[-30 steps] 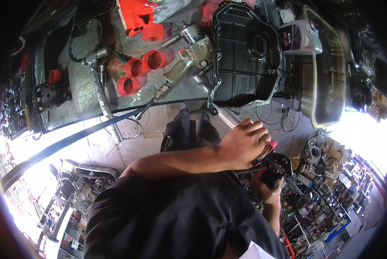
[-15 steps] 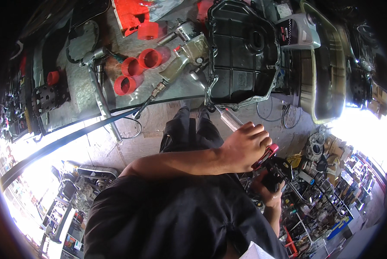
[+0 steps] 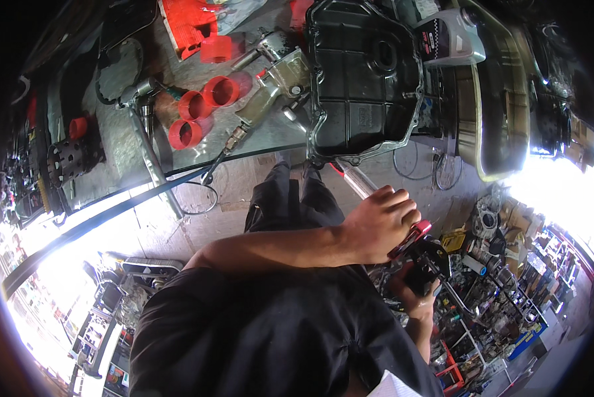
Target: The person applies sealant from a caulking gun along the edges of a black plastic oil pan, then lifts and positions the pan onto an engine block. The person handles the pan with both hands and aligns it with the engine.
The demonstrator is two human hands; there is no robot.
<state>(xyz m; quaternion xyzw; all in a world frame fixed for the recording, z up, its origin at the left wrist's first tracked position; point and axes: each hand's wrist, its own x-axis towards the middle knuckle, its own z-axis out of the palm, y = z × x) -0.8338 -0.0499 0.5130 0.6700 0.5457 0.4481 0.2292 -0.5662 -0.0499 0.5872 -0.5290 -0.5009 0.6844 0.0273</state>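
Note:
My left hand (image 3: 380, 223) is wrapped round the barrel of a caulking gun with a silver tube (image 3: 358, 182), red parts and a black rear end. At the gun's back, my right hand (image 3: 415, 296) closes round its dark handle, its fingers partly hidden. A thin bent rod sticks out behind. The gun's front reaches the near edge of a black oil pan (image 3: 356, 89) with a bare metal rim; the tip is hidden there, so I cannot tell whether they touch.
The metal bench (image 3: 128, 132) carries red plastic rings (image 3: 221, 90), an air impact wrench (image 3: 280, 83) with a hose, a long-handled ratchet (image 3: 148, 145) and a grey bottle (image 3: 449, 38). A yellowish pan (image 3: 502, 99) stands right. Cluttered parts (image 3: 489, 311) fill the lower right.
The bench things have shifted slightly left in view. More red shows at the gun's front, beside the pan's edge. Both hands keep their hold.

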